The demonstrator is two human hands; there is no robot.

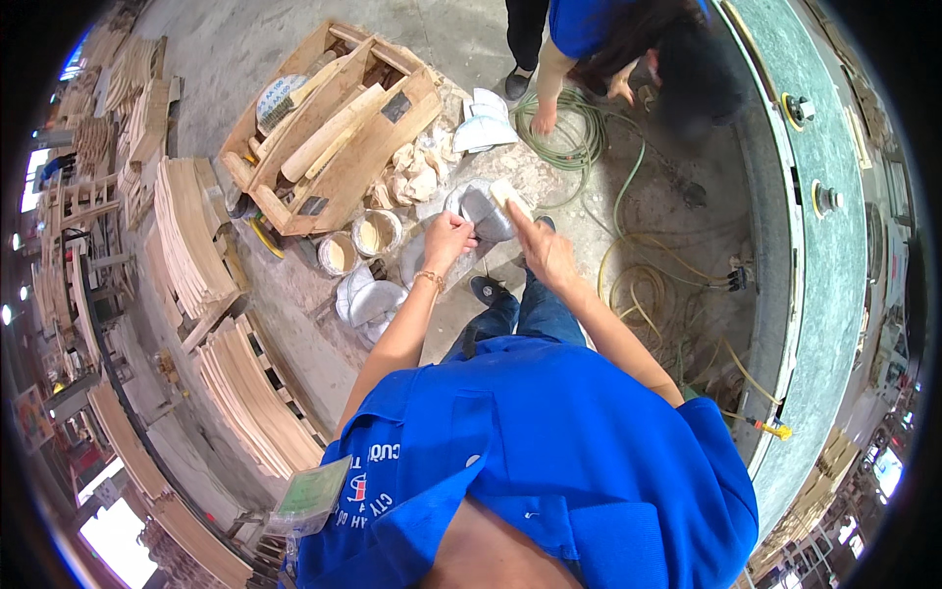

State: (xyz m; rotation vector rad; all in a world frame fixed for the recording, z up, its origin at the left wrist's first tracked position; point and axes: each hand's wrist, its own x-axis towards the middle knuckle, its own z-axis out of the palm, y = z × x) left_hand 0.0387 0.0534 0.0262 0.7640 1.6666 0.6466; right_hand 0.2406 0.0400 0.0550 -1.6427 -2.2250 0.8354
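Observation:
In front of my body, my left hand (pixel 450 243) is closed, its fingertips pinched at the lower left edge of a grey rounded disc (pixel 481 211) that looks like abrasive sheet. My right hand (pixel 549 255) is at the disc's right side, closed with the index finger stretched along a small pale piece (pixel 503 192). The kind of that piece is too small to make out. More grey rounded sheets (pixel 376 302) lie on the floor left of my legs. Two round tubs (pixel 377 234) of yellowish paste or powder stand left of my hands.
A wooden carrying box (pixel 412 103) with wood pieces and a round printed disc stands ahead left. Crumpled pale cloth (pixel 414 175) and white half-round sheets (pixel 485 123) lie beside it. Another person (pixel 613 44) bends over a coiled green hose (pixel 579 137). A long green-topped bench (pixel 829 294) runs along the right.

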